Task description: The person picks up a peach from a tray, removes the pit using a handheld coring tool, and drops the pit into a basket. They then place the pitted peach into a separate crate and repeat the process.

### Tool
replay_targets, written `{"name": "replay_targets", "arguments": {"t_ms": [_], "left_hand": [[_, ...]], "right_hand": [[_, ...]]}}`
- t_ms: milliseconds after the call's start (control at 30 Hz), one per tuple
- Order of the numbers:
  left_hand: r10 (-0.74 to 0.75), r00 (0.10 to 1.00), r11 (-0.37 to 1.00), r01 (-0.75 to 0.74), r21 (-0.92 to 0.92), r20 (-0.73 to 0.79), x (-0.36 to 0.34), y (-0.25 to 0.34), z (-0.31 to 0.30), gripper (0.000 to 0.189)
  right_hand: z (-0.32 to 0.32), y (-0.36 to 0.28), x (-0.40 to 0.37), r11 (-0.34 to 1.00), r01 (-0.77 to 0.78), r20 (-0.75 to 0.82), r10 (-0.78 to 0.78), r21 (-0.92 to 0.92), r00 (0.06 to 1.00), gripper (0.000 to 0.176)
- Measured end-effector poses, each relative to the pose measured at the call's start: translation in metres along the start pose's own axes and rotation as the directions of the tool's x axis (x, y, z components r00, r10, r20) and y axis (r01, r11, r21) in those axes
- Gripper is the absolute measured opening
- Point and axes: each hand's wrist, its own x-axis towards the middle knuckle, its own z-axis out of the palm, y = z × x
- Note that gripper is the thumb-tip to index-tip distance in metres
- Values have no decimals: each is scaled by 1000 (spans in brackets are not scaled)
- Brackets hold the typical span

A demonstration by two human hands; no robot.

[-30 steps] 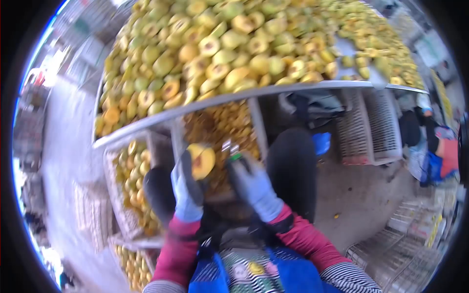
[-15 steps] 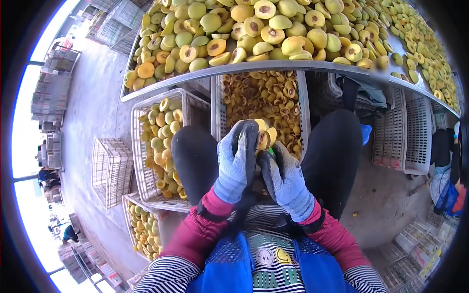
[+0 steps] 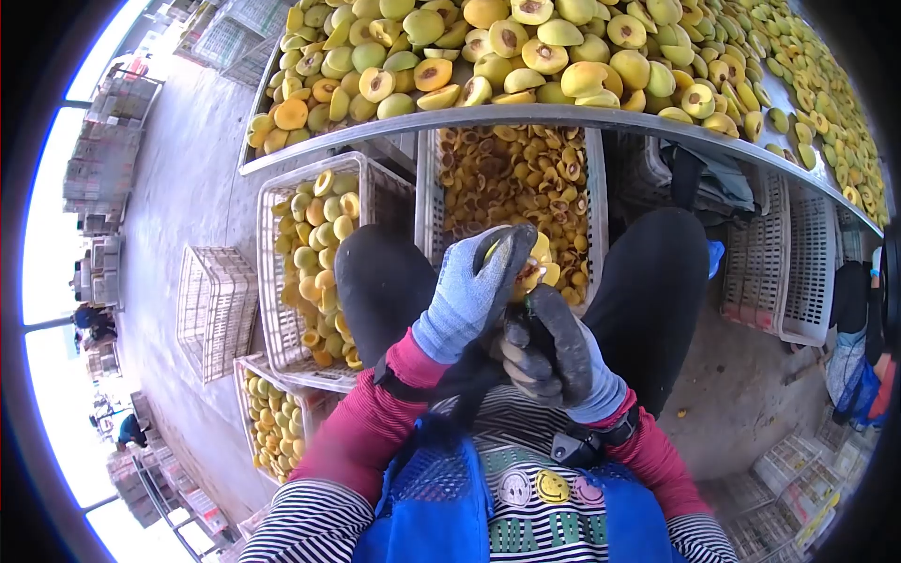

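Yellow cut fruit (image 3: 542, 270) sits between blue-gloved hands (image 3: 477, 281) (scrap-filled crate (image 3: 597, 202) beyond).

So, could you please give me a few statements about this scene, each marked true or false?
1. The left hand is gloved. True.
2. The right hand is bare. False: it is gloved too.
3. The hands are far apart. False: they are close together, at a piece of fruit.
4. A crate of fruit stands beside the left knee. True.
5. The table bears only whole fruit. False: many pieces are cut halves.
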Motion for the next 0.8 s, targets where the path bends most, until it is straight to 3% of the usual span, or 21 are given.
{"name": "replay_targets", "arguments": {"t_ms": [33,67,133,200,233,267,333,367,400,433,467,500,533,567,600,633,667,700,733,800], "left_hand": [[5,999,999,-6,-35,-39,0,-5,2,36],[10,997,998,-15,-68,-79,0,-8,3,36],[-55,996,995,49,-88,-72,-1,-2,6,38],[-365,930,783,331,-527,42,-3,8,11,40],[-263,965,880,239,-410,-2,-4,-15,5,41],[-269,963,880,241,-409,-10,-9,-21,-1,41],[-289,865,947,197,-252,-410,-16,-18,-24,42],[-120,797,977,-12,-215,-592,-20,-16,-43,43],[42,666,967,-215,-138,-744,-24,-15,-71,45],[194,678,971,-31,237,-709,-31,-25,-126,44],[327,710,802,142,581,-624,-33,-32,-171,45],[309,745,514,393,763,-591,-30,-22,-180,44],[268,772,126,565,815,-576,-28,-13,-185,44],[332,774,405,400,822,-540,-15,-16,-190,44],[293,761,630,301,716,-578,6,12,-158,39],[365,785,649,170,741,-500,30,17,-152,33],[232,828,697,225,681,-511,54,36,-139,30],[148,826,536,396,746,-545,81,51,-132,37],[210,845,415,379,827,-492,111,46,-140,49],[133,844,161,498,852,-519,167,31,-152,70]], "right_hand": [[-2,4,5,942,-131,213,66,308,975,45],[-4,6,10,778,-309,428,57,548,902,49],[-2,7,12,701,-382,470,74,603,879,49],[-4,15,19,647,-411,581,-62,642,811,49],[-3,17,21,667,-369,610,-163,647,775,50],[-2,13,26,673,-364,670,-267,644,692,52],[-8,6,26,635,-352,599,-222,687,769,51],[-14,7,24,631,-323,499,-119,705,858,50],[-18,10,23,635,-318,502,-127,704,856,50],[-21,13,23,686,-273,401,-29,674,916,49],[-26,15,26,739,-235,288,58,631,956,47],[-25,15,30,787,-236,310,60,570,949,45],[-23,15,32,787,-240,322,56,568,945,45],[-19,14,34,890,-161,145,108,427,984,42],[-10,10,37,961,-106,-47,122,256,991,41],[1,8,41,975,-115,-177,150,192,973,36],[5,3,40,975,-119,-176,152,188,973,36],[6,-3,37,990,-123,-170,132,62,976,36],[5,-6,36,990,-123,-164,112,-63,980,36],[-9,-2,39,994,-105,-190,108,26,976,37]]}}
